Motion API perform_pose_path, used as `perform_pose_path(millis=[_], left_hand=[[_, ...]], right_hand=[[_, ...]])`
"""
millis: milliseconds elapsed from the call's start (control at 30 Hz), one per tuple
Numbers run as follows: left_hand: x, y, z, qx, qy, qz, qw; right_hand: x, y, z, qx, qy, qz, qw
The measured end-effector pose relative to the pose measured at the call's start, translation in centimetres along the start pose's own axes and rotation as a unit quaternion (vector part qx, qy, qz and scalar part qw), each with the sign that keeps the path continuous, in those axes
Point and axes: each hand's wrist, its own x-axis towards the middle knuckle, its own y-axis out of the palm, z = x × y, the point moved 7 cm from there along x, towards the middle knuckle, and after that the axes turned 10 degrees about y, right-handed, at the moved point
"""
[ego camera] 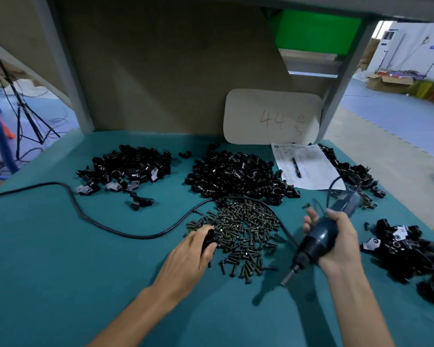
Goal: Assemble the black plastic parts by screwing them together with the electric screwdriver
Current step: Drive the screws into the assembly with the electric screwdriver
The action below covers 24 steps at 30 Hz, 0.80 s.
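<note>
Tabletop [85,259]: left heap [125,169] and middle heap [236,176] of loose black parts, apparently unassembled. Right heap [411,256], smaller, probably finished. Left hand [188,256] grasps one black plastic part [208,240] at the edge of the screw pile [246,229]. Right hand [341,239] clasps the electric screwdriver [316,242]. Most work seemingly remains.

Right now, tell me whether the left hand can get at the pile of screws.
Probably yes: the left hand lies at the edge of the pile of screws, though it holds a black plastic part.
</note>
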Motion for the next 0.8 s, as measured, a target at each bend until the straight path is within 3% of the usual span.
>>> perform_pose_path(millis=[233, 433, 800], left_hand=[[-0.1, 0.8, -0.3, 0.024, 0.035, 0.038, 0.998], [0.0, 1.0, -0.4, 0.033, 0.049, 0.036, 0.998], [0.0, 1.2, 0.0, 0.014, 0.047, 0.042, 0.998]], right_hand=[[0.1, 1.9, -2.9, 0.202, -0.058, -0.099, 0.973], [0.2, 2.8, -5.3, 0.231, -0.091, -0.169, 0.954], [1.0, 3.3, -6.5, 0.221, -0.070, -0.139, 0.963]])
